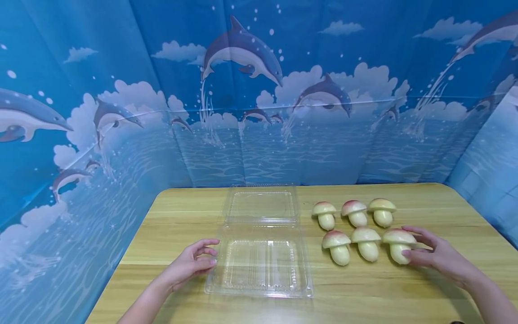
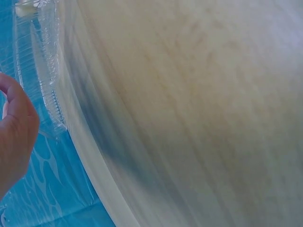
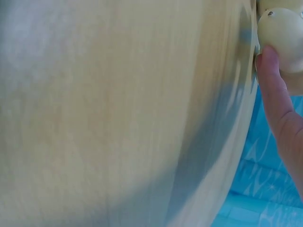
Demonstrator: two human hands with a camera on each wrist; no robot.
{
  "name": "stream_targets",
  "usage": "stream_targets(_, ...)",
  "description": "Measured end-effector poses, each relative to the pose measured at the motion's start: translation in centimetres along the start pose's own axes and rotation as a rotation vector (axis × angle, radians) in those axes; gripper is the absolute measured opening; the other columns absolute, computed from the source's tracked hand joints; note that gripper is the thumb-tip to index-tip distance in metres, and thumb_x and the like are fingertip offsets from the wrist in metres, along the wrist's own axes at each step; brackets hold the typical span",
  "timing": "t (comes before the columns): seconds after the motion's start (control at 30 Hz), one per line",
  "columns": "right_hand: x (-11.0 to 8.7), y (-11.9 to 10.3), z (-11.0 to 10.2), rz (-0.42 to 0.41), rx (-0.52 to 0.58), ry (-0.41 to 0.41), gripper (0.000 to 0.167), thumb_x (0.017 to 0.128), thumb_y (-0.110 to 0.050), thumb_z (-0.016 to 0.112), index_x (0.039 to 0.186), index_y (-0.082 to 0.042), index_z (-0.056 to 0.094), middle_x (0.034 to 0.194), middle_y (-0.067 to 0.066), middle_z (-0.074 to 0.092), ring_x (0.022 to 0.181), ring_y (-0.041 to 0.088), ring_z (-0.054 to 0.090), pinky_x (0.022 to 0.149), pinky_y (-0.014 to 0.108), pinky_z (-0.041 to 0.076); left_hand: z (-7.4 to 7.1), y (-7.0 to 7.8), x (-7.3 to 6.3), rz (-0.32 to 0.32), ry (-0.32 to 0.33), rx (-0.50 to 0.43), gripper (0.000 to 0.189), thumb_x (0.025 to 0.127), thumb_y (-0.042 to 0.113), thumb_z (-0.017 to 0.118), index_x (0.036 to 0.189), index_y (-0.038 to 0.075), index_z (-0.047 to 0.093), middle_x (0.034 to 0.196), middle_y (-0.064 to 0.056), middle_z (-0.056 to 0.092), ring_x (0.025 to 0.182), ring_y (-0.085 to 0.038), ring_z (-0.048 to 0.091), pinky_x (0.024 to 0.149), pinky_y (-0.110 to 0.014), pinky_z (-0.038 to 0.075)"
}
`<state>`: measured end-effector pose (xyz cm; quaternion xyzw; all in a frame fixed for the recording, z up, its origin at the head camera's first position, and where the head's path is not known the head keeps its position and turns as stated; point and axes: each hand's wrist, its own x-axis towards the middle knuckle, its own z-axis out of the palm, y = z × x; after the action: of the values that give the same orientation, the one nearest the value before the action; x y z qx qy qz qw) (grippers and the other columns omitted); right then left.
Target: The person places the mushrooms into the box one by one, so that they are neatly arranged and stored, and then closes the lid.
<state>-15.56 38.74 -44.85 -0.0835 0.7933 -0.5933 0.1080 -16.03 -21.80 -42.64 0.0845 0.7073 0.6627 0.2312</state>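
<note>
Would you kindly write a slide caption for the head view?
Right hand pinches one of six mushroom-shaped pieces; left hand beside an open, clear container.

Hazy wrist views — soft shadows [image 3: 203,142]

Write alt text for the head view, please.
A person's right hand grips the near-right mushroom of six in two rows on a wooden table; the left hand is beside an open, clear plastic box. Behind hangs a blue dolphin curtain.
</note>
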Motion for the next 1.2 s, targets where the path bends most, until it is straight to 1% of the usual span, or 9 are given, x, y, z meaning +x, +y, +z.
stream_targets(0.27,-0.4,-0.6,-0.1,-0.022,-0.021,0.019,0.054,0.092,-0.001,0.053,0.129,-0.038,0.040,0.111,-0.026,0.044,0.093,0.005,0.060,0.072,0.037,0.054,0.1,0.0,0.0,-0.001,0.009,0.009,0.061,0.087,0.002,0.060,0.139,-0.007,0.029,0.112,-0.017,0.045,0.084,-0.014,0.056,0.072,-0.025,0.050)
stream_targets(0.43,-0.5,-1.1,-0.3,0.000,-0.016,0.013,0.053,0.093,-0.003,0.052,0.126,-0.043,0.040,0.110,-0.024,0.043,0.093,0.007,0.061,0.073,0.038,0.054,0.1,0.0,0.0,-0.004,0.007,0.006,0.062,0.087,0.003,0.061,0.139,-0.007,0.028,0.112,-0.017,0.045,0.085,-0.015,0.056,0.072,-0.025,0.050)
stream_targets(0.53,-0.6,-1.4,-0.4,-0.004,-0.020,0.008,0.054,0.094,-0.003,0.051,0.127,-0.044,0.040,0.111,-0.024,0.042,0.093,0.007,0.061,0.073,0.037,0.054,0.1,-0.1,0.0,-0.006,0.006,0.003,0.063,0.087,0.004,0.061,0.139,-0.007,0.028,0.112,-0.016,0.045,0.086,-0.015,0.056,0.072,-0.025,0.050)
stream_targets(0.67,-0.8,-1.8,-0.3,-0.050,-0.029,0.004,0.056,0.093,0.001,0.050,0.129,-0.040,0.040,0.114,-0.024,0.044,0.094,0.007,0.061,0.072,0.036,0.054,0.1,0.0,0.0,-0.011,0.008,0.004,0.062,0.087,0.003,0.061,0.139,-0.007,0.028,0.112,-0.017,0.045,0.085,-0.015,0.056,0.073,-0.025,0.050)
stream_targets(0.8,-0.8,-2.4,-0.1,-0.073,-0.038,-0.008,0.058,0.093,0.002,0.049,0.132,-0.038,0.039,0.115,-0.023,0.044,0.095,0.008,0.061,0.073,0.035,0.054,0.2,0.0,0.0,-0.013,0.010,0.006,0.062,0.087,0.002,0.060,0.139,-0.007,0.028,0.112,-0.017,0.045,0.085,-0.015,0.056,0.072,-0.025,0.050)
stream_targets(1.0,-0.5,-3.6,0.2,-0.062,-0.051,-0.025,0.056,0.093,0.001,0.050,0.137,-0.031,0.035,0.117,-0.023,0.043,0.095,0.010,0.061,0.074,0.036,0.054,0.2,0.1,0.1,-0.006,0.011,0.007,0.062,0.087,0.002,0.061,0.139,-0.007,0.028,0.112,-0.017,0.046,0.087,-0.017,0.056,0.073,-0.025,0.050)
stream_targets(1.2,-0.2,-4.6,0.7,-0.077,-0.037,-0.054,0.056,0.093,0.002,0.050,0.136,-0.033,0.038,0.118,-0.018,0.045,0.095,0.013,0.061,0.075,0.038,0.054,0.2,0.2,0.0,-0.010,0.017,0.005,0.062,0.087,0.002,0.060,0.139,-0.007,0.029,0.113,-0.018,0.045,0.087,-0.017,0.056,0.073,-0.025,0.050)
